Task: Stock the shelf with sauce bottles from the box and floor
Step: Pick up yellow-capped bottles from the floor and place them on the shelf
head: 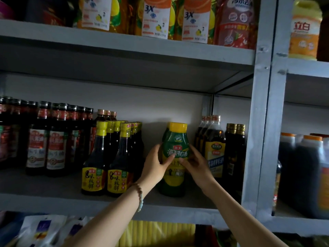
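Far to the left of your hands: red-labelled dark bottles (55, 141) in rows. Just left of your left hand: yellow-capped sauce bottles (106, 157), upright, at the front of the shelf (44, 188). Left hand (156, 162) grips the left side of the green bottle (176, 139), thumb across its label; bead bracelet (140, 196) on that wrist. The green bottle is upright between both hands, yellow cap on top, base apparently on the shelf board. Right hand (195, 162) grips its right side, thumb on the label. Just right of your right hand: blue-labelled dark bottles (214, 150), then gold-capped bottles (235, 150).
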{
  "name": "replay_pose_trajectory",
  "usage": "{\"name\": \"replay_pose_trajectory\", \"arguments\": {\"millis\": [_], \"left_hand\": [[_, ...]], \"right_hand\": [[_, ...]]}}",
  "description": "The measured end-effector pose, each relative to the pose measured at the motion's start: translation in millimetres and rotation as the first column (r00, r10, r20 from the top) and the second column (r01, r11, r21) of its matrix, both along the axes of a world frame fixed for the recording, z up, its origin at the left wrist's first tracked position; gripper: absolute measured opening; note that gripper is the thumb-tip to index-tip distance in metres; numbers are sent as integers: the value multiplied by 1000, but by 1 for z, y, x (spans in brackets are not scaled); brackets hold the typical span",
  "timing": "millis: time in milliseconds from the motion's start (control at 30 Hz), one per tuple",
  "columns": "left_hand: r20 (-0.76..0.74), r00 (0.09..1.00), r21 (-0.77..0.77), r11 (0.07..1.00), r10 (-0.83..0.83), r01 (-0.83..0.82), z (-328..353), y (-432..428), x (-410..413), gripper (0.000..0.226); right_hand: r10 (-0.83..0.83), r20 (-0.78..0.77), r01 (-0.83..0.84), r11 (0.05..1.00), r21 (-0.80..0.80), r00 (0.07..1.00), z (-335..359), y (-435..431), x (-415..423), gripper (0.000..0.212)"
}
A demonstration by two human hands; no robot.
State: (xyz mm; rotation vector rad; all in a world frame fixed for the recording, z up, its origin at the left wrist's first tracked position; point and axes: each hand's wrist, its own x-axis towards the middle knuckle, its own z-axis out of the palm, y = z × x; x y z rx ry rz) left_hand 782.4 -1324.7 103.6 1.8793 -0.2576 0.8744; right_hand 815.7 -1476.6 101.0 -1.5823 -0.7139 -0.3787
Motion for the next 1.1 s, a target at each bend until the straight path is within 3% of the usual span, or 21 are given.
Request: {"name": "replay_pose_trajectory", "arguments": {"millis": [100, 500, 833, 1100], "left_hand": [[-41, 993, -106, 989, -108, 103, -1, 0, 13, 57], [48, 975, -298, 928, -218, 222, -12, 2, 38, 50], [36, 953, -210, 930, -300, 301, -18, 6, 48, 68], [38, 962, -176, 946, -269, 271, -17, 6, 47, 69]], "right_hand": [[8, 14, -8, 1000, -2, 1000, 1, -4, 6, 48], [33, 72, -33, 999, 8, 997, -2, 6, 29, 44], [3, 125, -6, 1000, 22, 992, -5, 0, 38, 43], [-42, 128, 39, 999, 21, 991, -7, 3, 44, 49]]}}
